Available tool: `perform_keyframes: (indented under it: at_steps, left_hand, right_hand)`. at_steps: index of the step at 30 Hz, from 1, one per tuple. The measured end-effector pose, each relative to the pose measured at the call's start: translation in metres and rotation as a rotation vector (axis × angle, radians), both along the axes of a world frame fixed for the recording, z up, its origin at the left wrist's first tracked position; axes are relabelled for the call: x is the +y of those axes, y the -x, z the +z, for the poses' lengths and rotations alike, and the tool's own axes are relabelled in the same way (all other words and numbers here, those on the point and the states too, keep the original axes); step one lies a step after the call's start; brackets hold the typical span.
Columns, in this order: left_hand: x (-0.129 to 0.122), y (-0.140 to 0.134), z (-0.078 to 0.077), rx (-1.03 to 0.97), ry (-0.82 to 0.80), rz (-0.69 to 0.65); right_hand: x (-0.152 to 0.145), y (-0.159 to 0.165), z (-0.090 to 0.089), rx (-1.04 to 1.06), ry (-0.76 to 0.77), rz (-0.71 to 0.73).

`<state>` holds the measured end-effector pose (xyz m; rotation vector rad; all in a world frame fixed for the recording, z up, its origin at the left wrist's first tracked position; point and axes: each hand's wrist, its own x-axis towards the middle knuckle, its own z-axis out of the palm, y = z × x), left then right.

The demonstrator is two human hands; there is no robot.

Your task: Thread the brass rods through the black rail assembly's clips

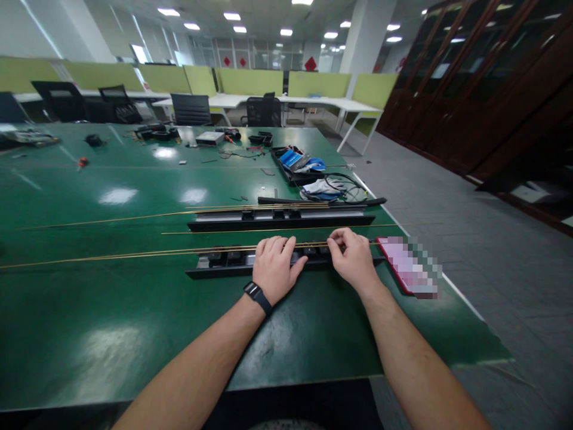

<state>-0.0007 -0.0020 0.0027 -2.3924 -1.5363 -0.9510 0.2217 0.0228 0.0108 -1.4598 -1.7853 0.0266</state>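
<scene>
A long black channel (224, 273) with dark blocks inside lies on the green table in front of me. Thin brass-coloured rods (147, 254) run along its far side and stretch well out to the left. My left hand (274, 270) lies over the middle of the channel, fingers stretched flat across the rods and the thumb apart. Near the channel's right end, my right hand (353, 257) has thumb and forefinger pinched at a brass rod. Its fingertips partly hide the rod there.
Behind lies a second black channel (277, 224) with more rods. A phone (396, 263) in a red case rests right of my hand. Farther back are a black tray (286, 170) holding blue items, coiled cables (347, 188) and a white box (210, 138). The table edge runs along the right.
</scene>
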Motion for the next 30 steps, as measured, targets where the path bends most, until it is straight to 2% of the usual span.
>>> perform_keyframes:
  at_steps: [30]
  left_hand:
    - [-0.0002, -0.0001, 0.0001, 0.002, 0.003, -0.002]
  right_hand:
    - [0.0001, -0.0005, -0.0004, 0.013, -0.004, -0.007]
